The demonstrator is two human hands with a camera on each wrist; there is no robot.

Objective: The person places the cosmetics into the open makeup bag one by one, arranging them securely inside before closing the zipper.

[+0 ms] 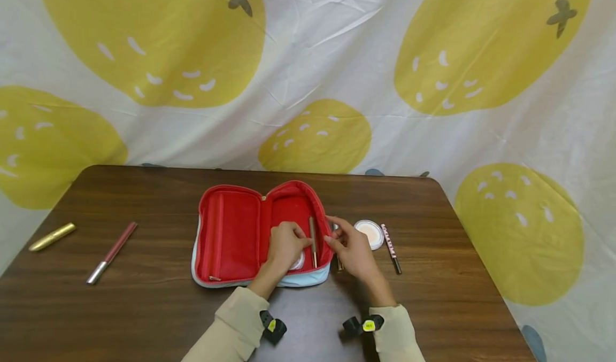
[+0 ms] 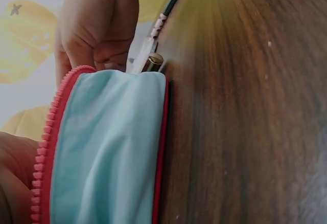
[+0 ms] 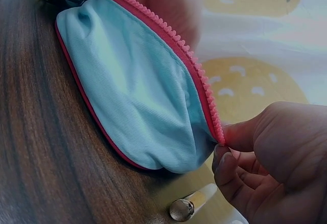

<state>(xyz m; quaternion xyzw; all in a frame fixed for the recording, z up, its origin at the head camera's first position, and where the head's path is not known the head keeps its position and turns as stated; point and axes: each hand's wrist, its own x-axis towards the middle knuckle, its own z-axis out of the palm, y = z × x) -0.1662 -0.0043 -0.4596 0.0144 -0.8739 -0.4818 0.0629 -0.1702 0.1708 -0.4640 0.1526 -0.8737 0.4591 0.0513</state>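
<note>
Head view: the pouch (image 1: 236,233) lies unzipped mid-tabletop (image 1: 447,298); the right hand (image 1: 355,247) pinches its right edge; the left hand (image 1: 285,245) reaches inside, at the pen (image 1: 314,247), though whether it grips I cannot tell; the work looks partway, pen and white disc (image 1: 299,261) within; outside lie a gold tube (image 1: 53,237) and gloss (image 1: 113,252) left, a compact (image 1: 369,234), pencil (image 1: 391,248) and gold-ended tube (image 1: 340,264) right.

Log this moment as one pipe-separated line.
left hand: inside open pouch, at slim stick, grip unclear | right hand: pinching pouch rim | right of pouch: round compact, spotted pencil | left of pouch: gold tube, pink tube
</note>
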